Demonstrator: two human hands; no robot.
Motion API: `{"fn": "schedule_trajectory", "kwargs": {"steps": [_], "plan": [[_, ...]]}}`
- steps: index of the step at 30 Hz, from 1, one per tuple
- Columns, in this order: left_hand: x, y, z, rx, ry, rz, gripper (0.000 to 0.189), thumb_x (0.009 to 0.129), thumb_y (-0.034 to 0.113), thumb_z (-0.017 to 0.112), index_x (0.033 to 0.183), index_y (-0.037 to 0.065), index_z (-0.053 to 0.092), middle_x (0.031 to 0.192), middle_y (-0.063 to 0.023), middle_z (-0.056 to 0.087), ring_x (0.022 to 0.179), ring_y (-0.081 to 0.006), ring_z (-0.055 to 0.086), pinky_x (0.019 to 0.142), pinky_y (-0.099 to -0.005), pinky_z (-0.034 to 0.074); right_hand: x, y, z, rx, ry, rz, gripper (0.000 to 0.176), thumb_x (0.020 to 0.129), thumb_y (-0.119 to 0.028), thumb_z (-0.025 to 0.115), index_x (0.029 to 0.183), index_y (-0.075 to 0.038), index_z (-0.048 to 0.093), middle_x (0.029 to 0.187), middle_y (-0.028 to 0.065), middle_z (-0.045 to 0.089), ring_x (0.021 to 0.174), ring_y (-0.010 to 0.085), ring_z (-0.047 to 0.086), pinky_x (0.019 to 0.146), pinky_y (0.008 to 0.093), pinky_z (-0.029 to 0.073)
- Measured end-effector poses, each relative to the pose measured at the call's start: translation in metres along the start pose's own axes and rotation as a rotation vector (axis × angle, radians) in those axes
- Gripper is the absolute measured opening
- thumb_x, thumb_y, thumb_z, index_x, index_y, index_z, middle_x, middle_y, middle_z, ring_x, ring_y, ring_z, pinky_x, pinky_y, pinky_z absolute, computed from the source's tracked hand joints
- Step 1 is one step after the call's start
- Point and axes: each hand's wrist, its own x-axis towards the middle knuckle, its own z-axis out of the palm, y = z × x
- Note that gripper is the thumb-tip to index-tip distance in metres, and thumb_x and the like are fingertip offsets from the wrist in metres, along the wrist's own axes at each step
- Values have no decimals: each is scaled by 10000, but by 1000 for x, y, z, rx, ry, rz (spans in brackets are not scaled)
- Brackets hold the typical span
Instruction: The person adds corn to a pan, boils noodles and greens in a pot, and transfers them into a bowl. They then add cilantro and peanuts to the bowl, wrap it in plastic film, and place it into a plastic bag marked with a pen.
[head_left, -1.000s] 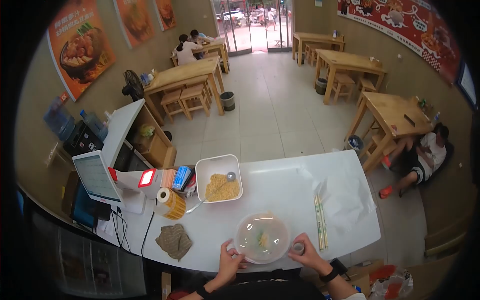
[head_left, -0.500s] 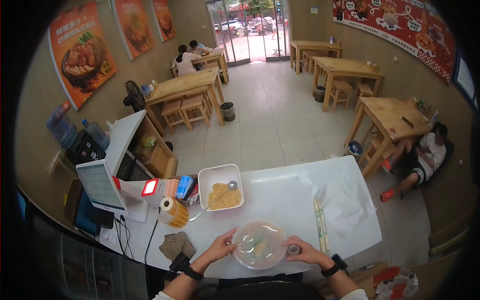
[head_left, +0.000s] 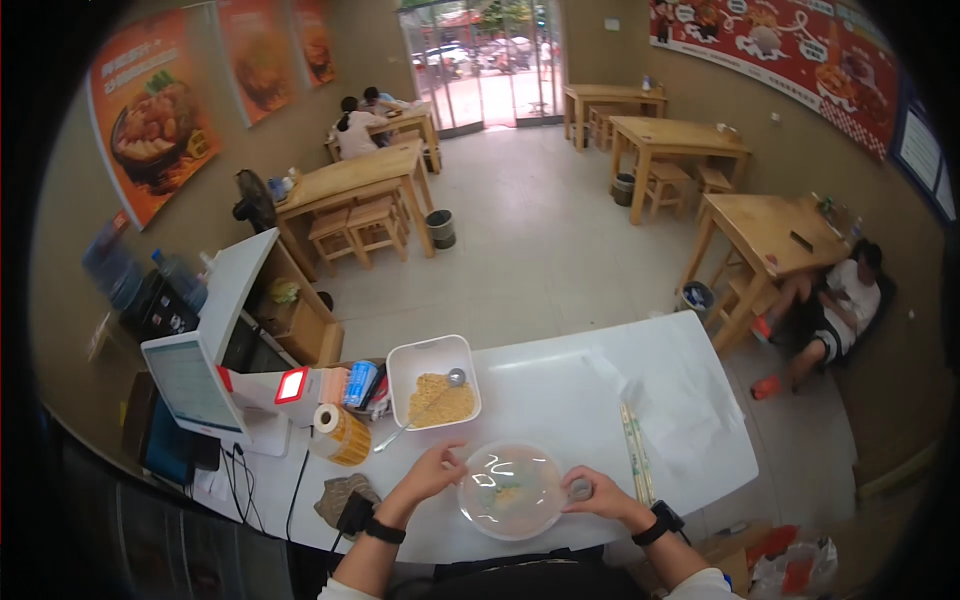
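Observation:
A round bowl with a clear lid (head_left: 511, 490) sits on the white counter, with green and yellowish food showing through the lid. My left hand (head_left: 433, 472) is at the bowl's upper left edge, fingers apart and curved. At the right rim, my right hand (head_left: 600, 497) has its fingers closed around a small clear cup (head_left: 580, 489), touching or almost touching the bowl. Behind the bowl stands a white square tub (head_left: 433, 350) of yellow crumbly food (head_left: 440, 400) with a metal spoon (head_left: 420, 411) in it.
Wrapped chopsticks (head_left: 637, 455) and thin white plastic sheets (head_left: 690, 400) lie on the right. On the left are a brown cloth (head_left: 345, 498), a yellow label roll (head_left: 340, 436), a blue pack (head_left: 360, 384) and a screen (head_left: 195, 385). A person (head_left: 850, 295) sits at far right.
My left hand has come off the bowl's rim and its fingers have spread. My right hand still holds the small cup. The camera view has shifted slightly.

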Motion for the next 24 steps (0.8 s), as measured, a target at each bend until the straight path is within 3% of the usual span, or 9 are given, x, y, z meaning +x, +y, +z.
{"fn": "schedule_trajectory", "kwargs": {"steps": [3,5,6,8,11,13,17,21,24], "plan": [[-7,-2,18,285,199,-42,468,781,161,574,1209,27,441,809,-145,559,726,-248,565,673,-342,470,-12,16,27,73,39,-14,395,684,-70,742,1010,-70,518,964,12,517,946,116,488,856,262,394],[-12,13,51,665,470,116,450,788,225,572,1136,-28,443,911,-194,514,863,-338,492,783,-414,401,-16,21,44,206,58,7,377,694,-75,737,1004,-70,523,960,14,522,957,112,487,864,265,396],[-10,19,64,664,455,116,450,788,225,572,1136,-28,443,911,-194,514,863,-338,492,783,-414,401,-19,17,53,155,70,29,353,711,-93,727,996,-66,522,970,21,519,969,114,485,871,270,397],[-6,27,84,641,715,70,469,792,249,557,1123,-57,430,992,-209,462,945,-363,422,834,-438,332,-26,5,60,104,94,54,330,727,-111,717,988,-62,520,980,27,516,982,117,483,877,276,399],[-3,30,83,652,704,119,471,788,270,563,1128,-33,441,1010,-209,452,938,-353,430,828,-429,331,-22,-20,44,41,1,-4,315,748,-151,695,985,-53,512,997,68,528,983,131,488,877,280,390],[-1,28,78,665,650,189,466,787,272,563,1129,-23,447,1003,-199,456,936,-348,433,822,-430,334,-21,-15,19,67,-240,43,359,761,-165,678,1056,-57,504,1042,69,488,1015,162,467,895,298,377],[7,40,68,661,479,315,446,786,282,567,1124,7,473,1002,-172,474,944,-335,446,821,-428,345,-7,13,0,-76,-96,-185,484,764,-156,670,1191,-83,456,1085,52,443,1026,168,438,902,300,363],[13,46,59,638,371,393,428,787,285,568,1116,23,491,1006,-160,490,954,-327,457,832,-424,354,-2,-17,6,-46,-107,-154,402,750,-157,683,1096,-112,484,1051,38,418,980,140,418,857,266,350],[15,51,56,637,241,455,430,783,303,576,1119,45,500,1009,-151,493,951,-312,463,835,-397,368,0,-12,-14,-103,-376,57,412,721,-120,708,1062,-88,480,1056,55,429,998,172,424,873,276,342]]}}
